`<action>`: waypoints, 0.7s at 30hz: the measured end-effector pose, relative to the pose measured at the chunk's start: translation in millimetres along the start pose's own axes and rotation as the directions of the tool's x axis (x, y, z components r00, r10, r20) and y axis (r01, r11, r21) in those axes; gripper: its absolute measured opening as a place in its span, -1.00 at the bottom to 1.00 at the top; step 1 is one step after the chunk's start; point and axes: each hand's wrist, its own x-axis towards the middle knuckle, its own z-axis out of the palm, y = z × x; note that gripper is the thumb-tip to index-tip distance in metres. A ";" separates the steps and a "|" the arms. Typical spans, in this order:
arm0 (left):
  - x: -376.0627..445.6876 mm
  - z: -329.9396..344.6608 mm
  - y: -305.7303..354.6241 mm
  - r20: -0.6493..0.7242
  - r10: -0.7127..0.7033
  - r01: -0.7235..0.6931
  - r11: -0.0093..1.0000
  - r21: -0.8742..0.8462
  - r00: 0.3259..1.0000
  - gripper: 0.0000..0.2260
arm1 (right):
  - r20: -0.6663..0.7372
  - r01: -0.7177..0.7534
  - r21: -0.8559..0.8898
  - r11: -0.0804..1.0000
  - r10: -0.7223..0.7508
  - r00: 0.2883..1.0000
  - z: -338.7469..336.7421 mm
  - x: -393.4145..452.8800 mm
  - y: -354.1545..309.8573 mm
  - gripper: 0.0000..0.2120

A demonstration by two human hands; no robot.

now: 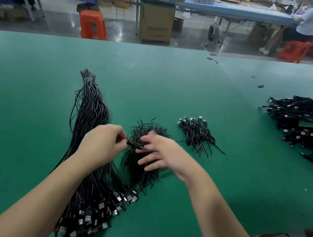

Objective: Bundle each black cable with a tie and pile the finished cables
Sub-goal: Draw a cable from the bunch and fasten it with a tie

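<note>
A long bundle of loose black cables (91, 112) with USB plugs at the near end lies on the green table (33, 88), left of centre. A heap of black ties (143, 169) sits under my hands. My left hand (104, 143) pinches the end of a small folded black cable (134, 144) above that heap. My right hand (158, 153) is blurred, fingers spread, touching the cable's other end. A small pile of finished bundled cables (198, 133) lies to the right.
A large heap of black cables (306, 125) with green strips lies at the table's far right. Small black bits (260, 86) dot the far side. Beyond the table are an orange stool (92, 24), cardboard boxes and a seated person (308, 21).
</note>
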 end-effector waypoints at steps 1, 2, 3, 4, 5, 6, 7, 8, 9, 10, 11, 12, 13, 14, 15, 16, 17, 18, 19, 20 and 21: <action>0.5 -2.1 -6.4 -0.001 -0.051 0.051 0.995 -0.091 0.999 -0.93 | -0.007 0.016 0.202 0.979 -0.015 1.000 -7.6 -2.4 0.0 -0.36; 0.7 -3.4 -11.8 -0.006 -0.092 0.089 0.979 -0.181 0.996 -0.95 | -0.060 0.052 0.341 0.938 -0.034 0.998 -13.8 -3.9 1.6 -0.30; 0.7 -3.2 -15.4 -0.018 -0.128 0.118 0.955 -0.273 0.992 -0.93 | -0.138 0.108 0.416 0.903 -0.055 0.989 -16.5 -5.3 3.3 -0.30; -0.1 -1.8 -17.1 -0.029 -0.162 0.140 0.918 -0.372 0.986 -0.91 | -0.223 0.178 0.407 0.896 -0.092 0.970 -16.0 -5.5 6.6 -0.38; -1.0 0.2 -16.3 -0.031 -0.191 0.154 0.868 -0.473 0.981 -0.89 | -0.291 0.241 0.309 0.920 -0.149 0.945 -12.4 -4.8 9.8 -0.53; -2.4 2.6 -12.7 -0.022 -0.216 0.166 0.809 -0.564 0.976 -0.88 | -0.323 0.280 0.144 0.949 -0.222 0.920 -6.9 -3.1 14.1 -0.70; -3.9 5.1 -7.5 -0.006 -0.235 0.177 0.750 -0.638 0.972 -0.88 | -0.304 0.305 -0.007 0.952 -0.293 0.906 -0.2 -1.4 18.4 -0.77; -5.4 8.1 -1.4 0.006 -0.245 0.181 0.700 -0.691 0.969 -0.88 | -0.266 0.314 -0.112 0.943 -0.333 0.905 6.9 1.5 21.4 -0.72; -6.9 11.5 4.2 0.012 -0.246 0.177 0.661 -0.729 0.969 -0.88 | -0.254 0.311 -0.149 0.939 -0.340 0.906 14.0 3.5 21.6 -0.66; -8.1 14.5 9.4 0.015 -0.242 0.169 0.629 -0.758 0.970 -0.88 | -0.265 0.303 -0.151 0.941 -0.334 0.905 19.6 5.3 20.0 -0.64; -9.2 16.8 13.5 0.020 -0.238 0.164 0.603 -0.781 0.971 -0.88 | -0.281 0.302 -0.158 0.940 -0.336 0.899 22.8 7.9 17.9 -0.68; -9.8 18.6 16.6 0.026 -0.234 0.162 0.582 -0.797 0.972 -0.89 | -0.306 0.301 -0.182 0.936 -0.345 0.887 24.1 10.1 15.8 -0.73; -10.5 19.8 18.5 0.032 -0.232 0.163 0.570 -0.806 0.972 -0.89 | -0.323 0.297 -0.206 0.932 -0.351 0.879 23.6 11.8 14.3 -0.76; -10.9 20.9 19.7 0.040 -0.228 0.166 0.565 -0.809 0.973 -0.90 | -0.335 0.290 -0.218 0.932 -0.351 0.874 23.1 12.4 12.8 -0.78; -10.8 22.0 19.9 0.051 -0.224 0.172 0.564 -0.807 0.973 -0.90 | -0.341 0.283 -0.234 0.930 -0.351 0.872 22.0 13.2 12.6 -0.81; -10.4 22.8 19.8 0.063 -0.220 0.180 0.567 -0.804 0.974 -0.90 | -0.336 0.278 -0.261 0.924 -0.357 0.872 21.2 14.0 13.0 -0.85; -10.1 23.1 19.6 0.072 -0.213 0.185 0.575 -0.797 0.974 -0.90 | -0.330 0.273 -0.285 0.919 -0.361 0.872 19.8 14.7 13.8 -0.89; -9.9 23.3 19.3 0.071 -0.202 0.181 0.599 -0.780 0.977 -0.89 | -0.326 0.266 -0.301 0.916 -0.361 0.874 18.5 14.9 14.7 -0.92; -10.0 23.5 18.6 0.054 -0.183 0.163 0.657 -0.736 0.982 -0.88 | -0.327 0.259 -0.313 0.914 -0.360 0.874 17.6 14.9 14.9 -0.93; -10.6 23.7 18.2 0.022 -0.153 0.129 0.739 -0.661 0.988 -0.88 | -0.327 0.254 -0.314 0.915 -0.355 0.876 17.2 14.8 15.3 -0.93; -11.7 23.7 18.8 -0.018 -0.114 0.083 0.817 -0.571 0.993 -0.89 | -0.325 0.251 -0.309 0.917 -0.350 0.879 16.2 15.1 15.5 -0.92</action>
